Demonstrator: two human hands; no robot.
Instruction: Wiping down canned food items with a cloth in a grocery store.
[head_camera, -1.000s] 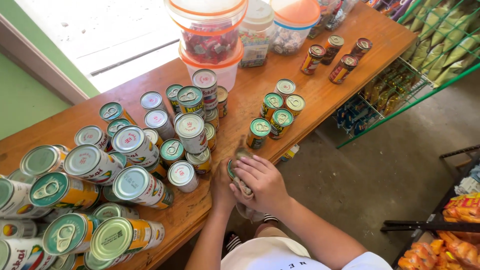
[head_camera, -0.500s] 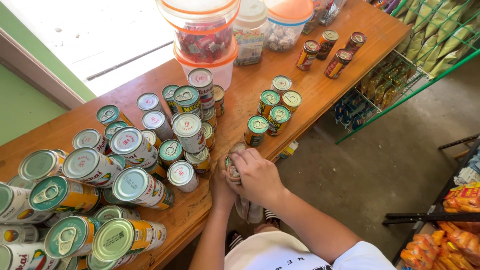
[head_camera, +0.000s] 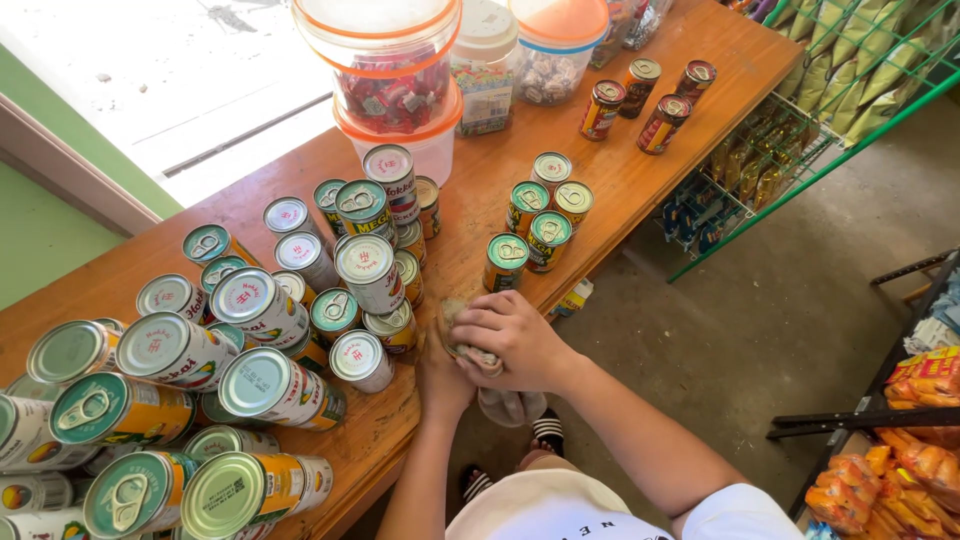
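Observation:
My two hands meet at the front edge of the wooden counter (head_camera: 640, 170). My left hand (head_camera: 438, 378) grips a small can (head_camera: 449, 312) from below, and most of the can is hidden. My right hand (head_camera: 512, 340) lies over the can and presses a grey cloth (head_camera: 508, 406) against it. One end of the cloth hangs down below the counter edge. A green-topped can (head_camera: 505, 262) stands just beyond my hands, with a silver-topped can (head_camera: 360, 360) to their left.
Several stacked cans (head_camera: 255, 310) crowd the counter's left half. Three green-topped cans (head_camera: 548, 200) stand together further back, and three dark cans (head_camera: 650, 100) at the far right. Plastic tubs of sweets (head_camera: 390, 70) stand at the back. A green wire rack of packets (head_camera: 800, 130) stands to the right.
My right hand has turned a little over the can with the cloth. Both hands stay at the counter edge. The cans on the counter have not moved.

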